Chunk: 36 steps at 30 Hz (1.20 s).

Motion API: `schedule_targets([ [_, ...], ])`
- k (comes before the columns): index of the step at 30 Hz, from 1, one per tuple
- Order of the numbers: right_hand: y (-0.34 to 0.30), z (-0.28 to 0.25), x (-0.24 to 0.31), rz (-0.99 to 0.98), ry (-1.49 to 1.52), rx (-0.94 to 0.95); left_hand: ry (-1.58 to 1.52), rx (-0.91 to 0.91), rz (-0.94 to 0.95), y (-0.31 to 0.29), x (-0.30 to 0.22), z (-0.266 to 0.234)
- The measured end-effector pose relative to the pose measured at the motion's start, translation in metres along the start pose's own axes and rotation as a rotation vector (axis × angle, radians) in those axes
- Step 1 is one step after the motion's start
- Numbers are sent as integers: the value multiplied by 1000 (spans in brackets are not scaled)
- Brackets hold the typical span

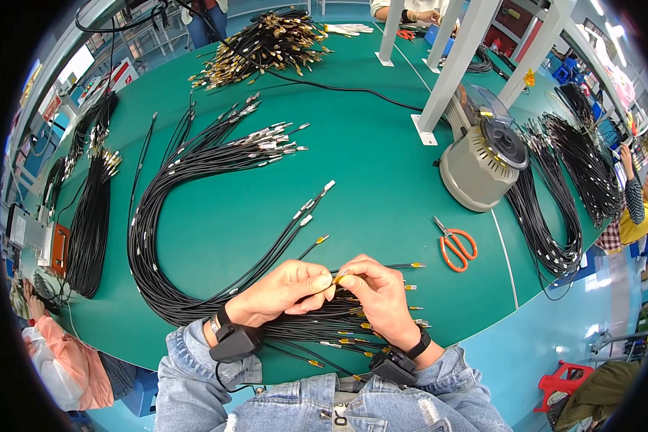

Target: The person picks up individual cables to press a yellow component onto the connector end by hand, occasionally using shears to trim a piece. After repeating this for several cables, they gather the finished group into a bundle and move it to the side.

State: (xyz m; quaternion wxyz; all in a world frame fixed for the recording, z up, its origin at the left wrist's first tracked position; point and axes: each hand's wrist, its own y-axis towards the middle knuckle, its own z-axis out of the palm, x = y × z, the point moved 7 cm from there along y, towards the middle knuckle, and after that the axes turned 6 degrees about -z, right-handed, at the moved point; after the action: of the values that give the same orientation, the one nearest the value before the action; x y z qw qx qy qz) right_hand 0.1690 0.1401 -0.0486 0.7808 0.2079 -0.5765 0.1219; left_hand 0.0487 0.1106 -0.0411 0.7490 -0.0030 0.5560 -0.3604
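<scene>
- head view: the left hand (288, 289) and right hand (380, 294) meet, fingers of both pinched on a small yellow cable end (338, 280), equally near each; its long axis is mostly hidden.
- black cables (309, 330) lie beneath the fingers, on the counter (381, 194).

Pale blue, glossy floor (533, 345) surrounds the broad green counter (381, 180), with a red stool (556, 381) off its near right, whitish metal posts (455, 68) on its far right portion, and bright ceiling lights (615, 32) beyond its far right.
</scene>
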Motion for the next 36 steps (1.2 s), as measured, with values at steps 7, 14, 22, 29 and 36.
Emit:
schedule_targets([
  [7, 2, -2, 1, 70, 59, -22, 0, -18, 74, 4, -4, 5],
  [14, 6, -35, 11, 66, 41, -215, 459, -512, 363, -3, -13, -8],
  [22, 28, -158, 86, -231, -147, -580, 1053, -479, 520, 3, -23, 18],
  [29, 55, -229, 109, -211, -21, -696, 1288, -880, 523, -10, -49, -12],
  [36, 70, -233, 98, -120, 5, -626, 1466, -982, 398, -9, -33, -41],
])
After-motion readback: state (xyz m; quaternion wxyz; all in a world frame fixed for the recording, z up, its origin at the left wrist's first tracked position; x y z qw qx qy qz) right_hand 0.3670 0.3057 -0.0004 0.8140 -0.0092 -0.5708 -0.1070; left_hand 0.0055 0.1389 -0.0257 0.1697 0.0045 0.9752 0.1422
